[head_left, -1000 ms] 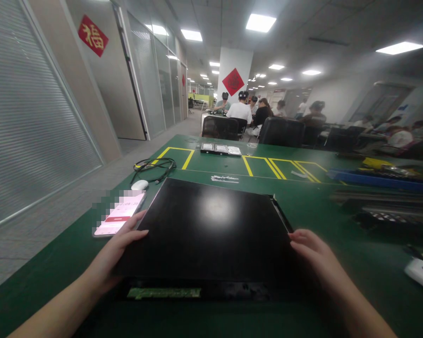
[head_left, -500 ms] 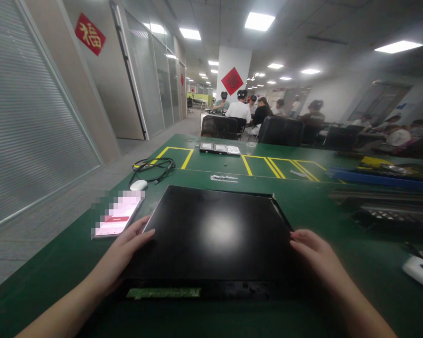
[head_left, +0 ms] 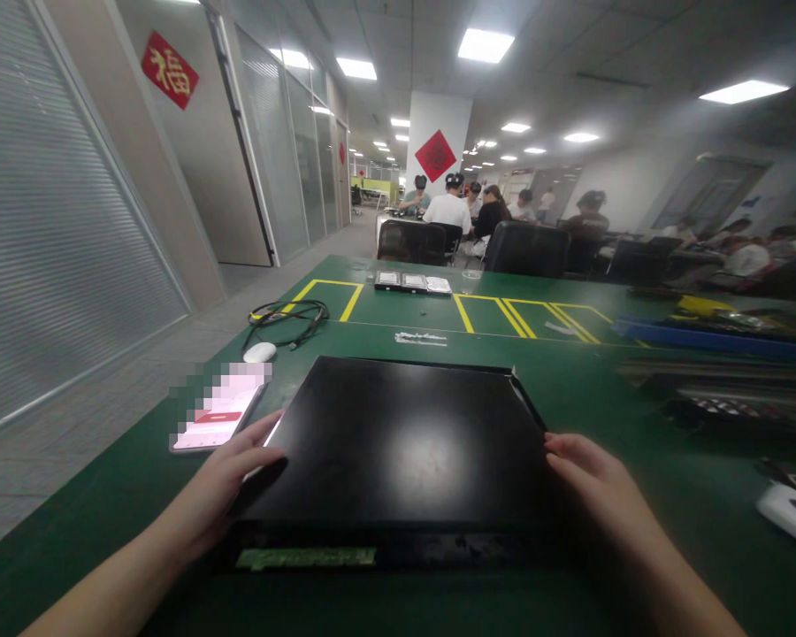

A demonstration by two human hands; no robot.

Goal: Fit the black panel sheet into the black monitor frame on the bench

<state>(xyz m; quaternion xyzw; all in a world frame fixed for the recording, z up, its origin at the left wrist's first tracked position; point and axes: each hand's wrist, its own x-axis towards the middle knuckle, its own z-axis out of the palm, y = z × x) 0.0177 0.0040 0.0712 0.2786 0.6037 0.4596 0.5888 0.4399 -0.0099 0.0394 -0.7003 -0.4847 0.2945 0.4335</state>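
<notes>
A black LCD panel (head_left: pixel 371 442) with a glossy screen lies face up in front of me, over the green table. Along its near edge runs a strip of green circuit board (head_left: pixel 305 557). My left hand (head_left: pixel 229 473) grips the left edge, thumb over the top and fingers along the side; a thin bright line shows at that edge. On the opposite side my right hand (head_left: pixel 587 469) pinches the edge between thumb and fingertips. A dark rim with a small pale piece at the far right corner shows beside the screen. The panel's underside is hidden.
A phone (head_left: pixel 218 411) and a white mouse (head_left: pixel 260 352) lie left, near a coiled black cable (head_left: pixel 292 320). Hard drives (head_left: pixel 412 283) sit at the far side. A blue tray (head_left: pixel 716 341) and a white device (head_left: pixel 792 518) are right. People (head_left: pixel 447 208) sit beyond.
The panel's far edge sits slightly lower in view. My left hand has shifted a little down and left, and more of the bright line shows. My right hand has barely moved.
</notes>
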